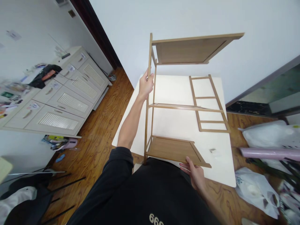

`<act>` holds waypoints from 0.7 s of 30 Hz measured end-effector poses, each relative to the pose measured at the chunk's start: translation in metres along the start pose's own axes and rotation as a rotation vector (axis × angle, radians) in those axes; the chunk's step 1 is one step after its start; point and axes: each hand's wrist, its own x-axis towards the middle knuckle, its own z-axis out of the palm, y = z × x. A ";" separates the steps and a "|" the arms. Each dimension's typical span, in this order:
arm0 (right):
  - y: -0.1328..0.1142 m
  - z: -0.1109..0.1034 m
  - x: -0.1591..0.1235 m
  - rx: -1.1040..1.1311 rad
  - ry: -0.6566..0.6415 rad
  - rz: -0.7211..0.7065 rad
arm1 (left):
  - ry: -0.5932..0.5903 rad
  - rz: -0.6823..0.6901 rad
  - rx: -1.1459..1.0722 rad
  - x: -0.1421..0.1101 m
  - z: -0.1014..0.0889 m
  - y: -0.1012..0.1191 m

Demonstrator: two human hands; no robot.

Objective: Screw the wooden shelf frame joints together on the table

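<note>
A partly built wooden shelf rack (pixel 173 107) stands on its side on the white table (pixel 173 125), its three shelf panels sticking out to the right from one ladder-like side frame. My left hand (pixel 146 85) is wrapped around that side frame, between the top and middle panels. Down at the near panel (pixel 173 150), my right hand (pixel 193 172) grips the front edge close to its right corner, thumb on top. A second side frame (pixel 195 97) with several crossbars lies flat on the table's right part, apart from both hands, partly behind the middle panel.
Small hardware in a clear bag (pixel 213 151) lies on the table at right. A white cabinet (pixel 63 97) with cluttered top lines the left wall. Plastic bags (pixel 256 190) and a pink roll (pixel 272 153) are on the floor at right. A dark chair (pixel 30 197) stands lower left.
</note>
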 end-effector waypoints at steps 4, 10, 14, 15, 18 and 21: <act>0.013 -0.011 -0.011 0.001 -0.109 0.146 | -0.061 -0.142 -0.004 -0.011 0.005 -0.008; 0.025 -0.021 -0.014 -0.039 -0.240 0.207 | -0.084 -0.274 0.001 -0.020 0.008 -0.035; 0.028 -0.018 -0.014 -0.063 -0.279 0.221 | -0.084 -0.351 0.034 -0.017 0.004 -0.062; 0.028 -0.017 -0.014 -0.064 -0.287 0.225 | -0.084 -0.365 0.047 -0.016 0.002 -0.069; 0.026 -0.010 -0.016 -0.061 -0.324 0.223 | -0.089 -0.399 0.087 -0.012 -0.003 -0.086; 0.023 -0.002 -0.017 -0.055 -0.326 0.234 | -0.097 -0.422 0.124 -0.007 -0.009 -0.100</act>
